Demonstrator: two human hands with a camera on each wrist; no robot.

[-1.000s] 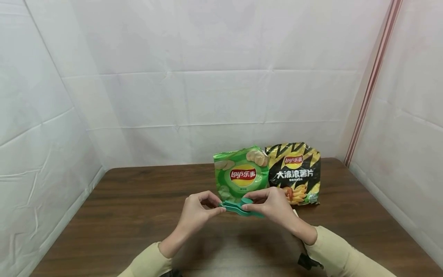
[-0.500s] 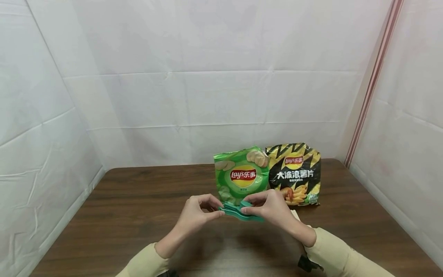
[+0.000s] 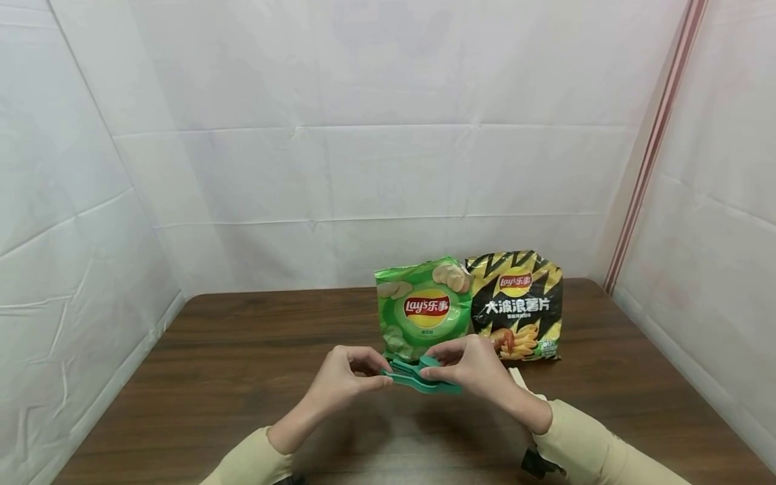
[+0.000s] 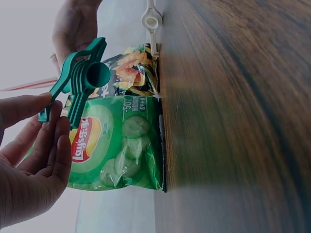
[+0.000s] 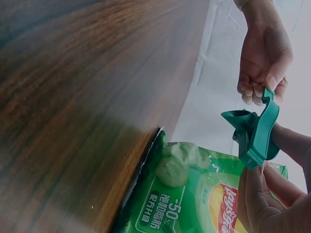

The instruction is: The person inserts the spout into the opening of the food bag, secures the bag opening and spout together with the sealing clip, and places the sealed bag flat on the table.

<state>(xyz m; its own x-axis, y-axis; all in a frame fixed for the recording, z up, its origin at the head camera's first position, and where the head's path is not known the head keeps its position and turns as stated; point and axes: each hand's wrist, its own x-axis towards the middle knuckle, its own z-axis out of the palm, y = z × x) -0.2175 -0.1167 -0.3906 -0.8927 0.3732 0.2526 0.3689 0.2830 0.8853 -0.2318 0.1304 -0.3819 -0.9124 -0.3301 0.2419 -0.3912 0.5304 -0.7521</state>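
A green bag clip with a round pouring spout is held above the table between both hands. My left hand pinches one end of the clip's lower bar between thumb and fingers. My right hand grips the clip around its spout and right part. In the left wrist view the clip's two bars stand apart at the left end, and the spout's round mouth faces the table side. The right wrist view shows the spout jutting from the clip. Right fingertips partly cover it.
Behind the hands stands a green Lay's chip bag. A black and yellow Lay's bag stands to its right. A white clip with a round opening lies on the wooden table, partly behind the right forearm. White sheeting surrounds the table.
The clip's bars have spread apart at the left end. Both hands and the clip have sunk slightly toward the table's front. The bags have not moved.
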